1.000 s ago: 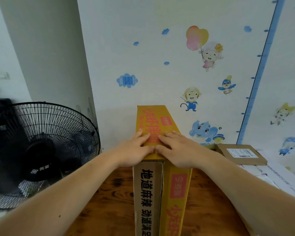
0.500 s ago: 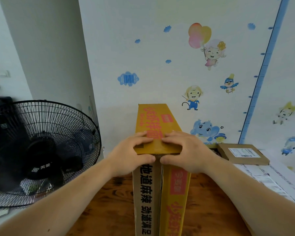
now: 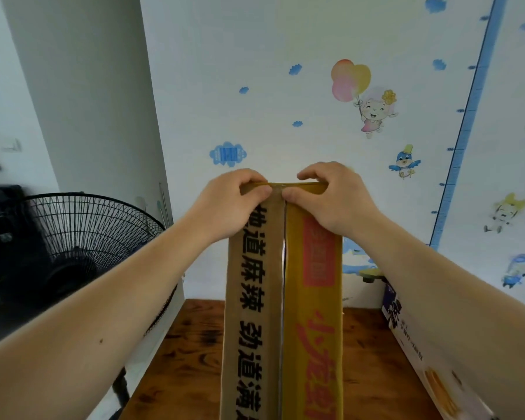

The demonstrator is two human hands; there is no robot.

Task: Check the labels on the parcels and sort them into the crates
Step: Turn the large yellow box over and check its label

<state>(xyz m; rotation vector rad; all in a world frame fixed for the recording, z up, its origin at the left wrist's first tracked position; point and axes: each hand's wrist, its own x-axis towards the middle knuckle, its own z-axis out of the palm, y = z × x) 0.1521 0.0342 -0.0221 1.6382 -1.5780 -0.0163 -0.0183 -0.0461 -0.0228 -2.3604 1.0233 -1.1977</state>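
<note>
The tall yellow carton (image 3: 311, 328) rose upright over the wooden table (image 3: 188, 359) at six o'clock, its top edge gripped by both hands (left hand (image 3: 225, 204) at eleven, right hand (image 3: 334, 201) at one, fingers curled over it), a black fan (image 3: 82, 247) at nine.

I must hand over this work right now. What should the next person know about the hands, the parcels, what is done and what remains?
Left hand: grips the top edge of the tall yellow carton, fingers curled over it.
Right hand: grips the same edge, beside the left hand.
Carton: upright on the wooden table. A white printed box lies at the right.
Done: no parcel seen sorted; no crates in view.
Left: find the carton's label, none shows on the near faces, then put it in its crate.
</note>
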